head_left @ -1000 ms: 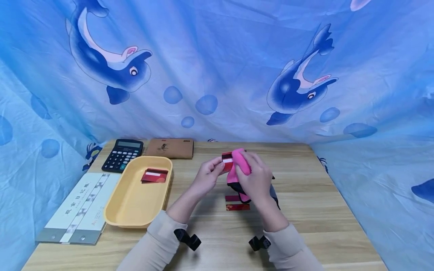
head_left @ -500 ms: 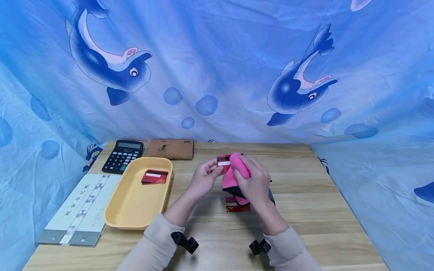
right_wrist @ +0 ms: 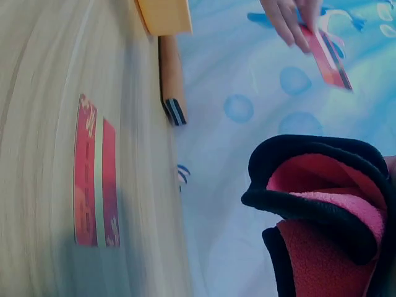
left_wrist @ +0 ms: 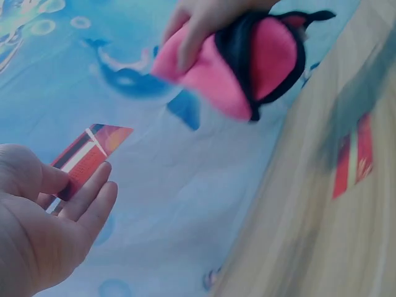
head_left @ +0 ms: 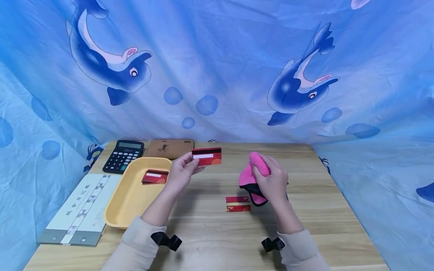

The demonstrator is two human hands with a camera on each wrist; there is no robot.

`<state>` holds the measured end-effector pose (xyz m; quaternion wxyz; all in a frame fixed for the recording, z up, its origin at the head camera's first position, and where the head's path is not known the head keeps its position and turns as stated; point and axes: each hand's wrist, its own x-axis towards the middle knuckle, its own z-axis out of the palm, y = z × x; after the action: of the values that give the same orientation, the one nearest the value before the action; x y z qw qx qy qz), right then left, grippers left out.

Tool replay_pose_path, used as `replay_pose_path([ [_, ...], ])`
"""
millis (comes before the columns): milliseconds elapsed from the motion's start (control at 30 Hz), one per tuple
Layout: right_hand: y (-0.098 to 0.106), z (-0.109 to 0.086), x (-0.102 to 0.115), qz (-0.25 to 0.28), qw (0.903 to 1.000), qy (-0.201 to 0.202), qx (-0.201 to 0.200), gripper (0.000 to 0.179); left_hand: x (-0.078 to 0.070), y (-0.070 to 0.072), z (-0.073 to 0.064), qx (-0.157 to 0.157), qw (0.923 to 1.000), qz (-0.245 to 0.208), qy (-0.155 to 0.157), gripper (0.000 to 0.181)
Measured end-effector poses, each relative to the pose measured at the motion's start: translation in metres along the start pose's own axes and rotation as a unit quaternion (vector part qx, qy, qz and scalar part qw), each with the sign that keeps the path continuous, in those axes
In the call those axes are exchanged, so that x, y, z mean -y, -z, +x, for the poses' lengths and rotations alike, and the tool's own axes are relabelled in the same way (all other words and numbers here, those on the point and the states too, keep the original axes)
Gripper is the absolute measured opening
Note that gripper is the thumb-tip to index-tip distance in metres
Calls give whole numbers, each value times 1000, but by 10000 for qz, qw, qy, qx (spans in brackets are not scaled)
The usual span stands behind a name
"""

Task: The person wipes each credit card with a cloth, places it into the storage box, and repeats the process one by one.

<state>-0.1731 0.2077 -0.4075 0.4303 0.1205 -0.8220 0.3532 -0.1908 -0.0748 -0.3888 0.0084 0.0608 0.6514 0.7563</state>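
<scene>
Between thumb and fingers, my left hand (head_left: 179, 174) pinches a red bank card (head_left: 211, 159) by its left end. The card's black stripe and white strip show, and it is held up over the table near the tray. My right hand (head_left: 274, 180) grips a bunched pink cloth with black edging (head_left: 246, 177), apart from the card. In the right wrist view, folds of the cloth (right_wrist: 322, 260) fill the lower right. Below and between the hands, another red card with a pale gold band (head_left: 238, 208) lies flat on the table.
To the left, a yellow tray (head_left: 112, 216) has a small stack of red cards (head_left: 154, 177) inside. Behind it are a black calculator (head_left: 123, 156) and a brown wallet (head_left: 179, 148). A white ledger (head_left: 76, 210) lies left of the tray. A blue dolphin curtain (head_left: 230, 67) hangs behind.
My left hand has drawn the card out of the cloth and moved left toward the tray. My right hand has moved right with the cloth, uncovering the card on the table.
</scene>
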Motion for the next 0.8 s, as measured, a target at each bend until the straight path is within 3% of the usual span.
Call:
replay_pose_path([
  [300, 13, -3, -18, -48, 9995, -216, -241, 36, -12, 57, 1, -1081, 9935, 335, 128, 36],
  [533, 19, -3, -29, -132, 9990, -332, -261, 37, -10, 100, -1, -1537, 9844, 829, 226, 41],
  [800, 23, -7, -35, -232, 9980, -555, -177, 38, 0, 128, 1, -1920, 9712, 1217, 713, 48],
])
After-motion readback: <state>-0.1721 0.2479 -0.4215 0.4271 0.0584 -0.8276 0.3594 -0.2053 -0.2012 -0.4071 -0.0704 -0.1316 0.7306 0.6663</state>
